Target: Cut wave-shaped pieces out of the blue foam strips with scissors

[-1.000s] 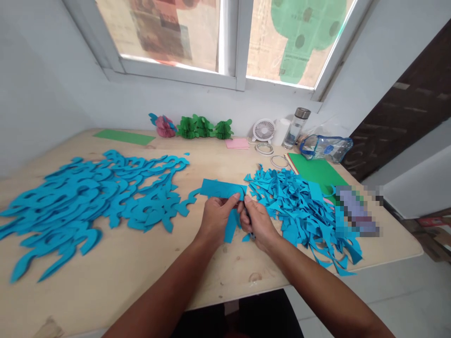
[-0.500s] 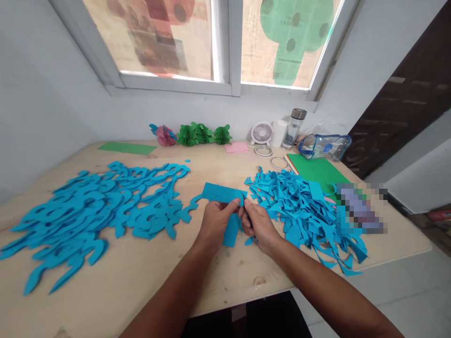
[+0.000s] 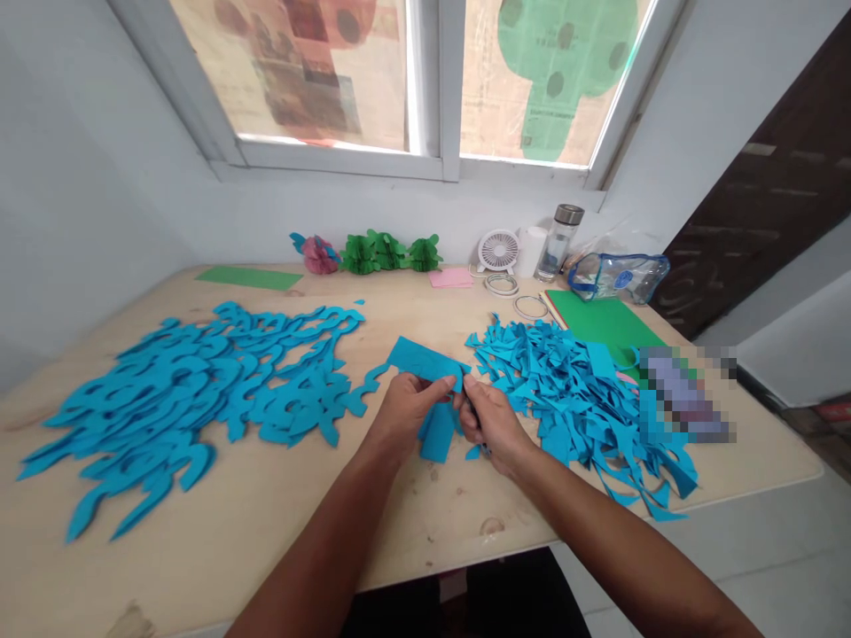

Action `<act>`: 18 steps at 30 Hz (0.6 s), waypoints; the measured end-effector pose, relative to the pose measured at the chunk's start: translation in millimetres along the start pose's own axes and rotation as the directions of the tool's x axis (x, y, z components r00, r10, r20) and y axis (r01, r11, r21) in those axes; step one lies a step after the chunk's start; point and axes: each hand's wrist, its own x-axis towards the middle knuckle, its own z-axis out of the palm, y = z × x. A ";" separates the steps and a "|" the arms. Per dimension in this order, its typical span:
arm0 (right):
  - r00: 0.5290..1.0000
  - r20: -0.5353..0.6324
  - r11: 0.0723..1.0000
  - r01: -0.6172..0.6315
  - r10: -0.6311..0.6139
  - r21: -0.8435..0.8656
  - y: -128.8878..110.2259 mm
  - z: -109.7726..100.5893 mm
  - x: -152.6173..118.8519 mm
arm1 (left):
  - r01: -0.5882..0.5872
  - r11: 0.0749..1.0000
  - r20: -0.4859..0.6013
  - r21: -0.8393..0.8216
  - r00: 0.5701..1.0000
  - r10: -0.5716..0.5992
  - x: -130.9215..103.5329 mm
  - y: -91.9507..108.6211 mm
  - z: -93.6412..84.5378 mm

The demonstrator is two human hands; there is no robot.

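Note:
Near the middle of the table, my left hand [image 3: 404,409] pinches a folded blue paper strip [image 3: 422,359] between thumb and fingers. Its right end meets my right hand [image 3: 493,418], which is closed around dark-handled scissors [image 3: 474,415]; the fingers mostly hide them and the blades. Below both hands another blue paper piece [image 3: 437,434] lies on the wood. To the left spreads a heap of wavy blue cut-outs [image 3: 179,381], one of them reaching close to my left hand. On the right side is a pile of blue paper scraps [image 3: 555,381].
Green sheets [image 3: 605,323] lie at the right, near a blurred patch. Along the back stand green paper ornaments [image 3: 382,254], a small white fan [image 3: 498,252], a glass bottle [image 3: 559,244] and a clear pouch [image 3: 621,276]. Rolls of tape [image 3: 502,284] lie before the fan.
The blue strip has tilted, its left end a little higher than before. Both hands keep their grip close together. The whole view has shifted slightly.

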 end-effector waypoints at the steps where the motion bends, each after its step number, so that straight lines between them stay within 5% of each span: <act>1: 1.000 -0.001 1.000 -0.003 0.003 -0.002 0.2 0.1 -0.1 | 0.005 1.000 0.014 0.005 1.000 -0.005 -0.5 1.8 -0.6; 18: 1.000 0.025 0.999 0.012 -0.011 -0.032 -0.3 -0.7 -0.8 | 0.011 0.992 0.010 0.127 1.000 -0.012 -3.2 15.9 -4.7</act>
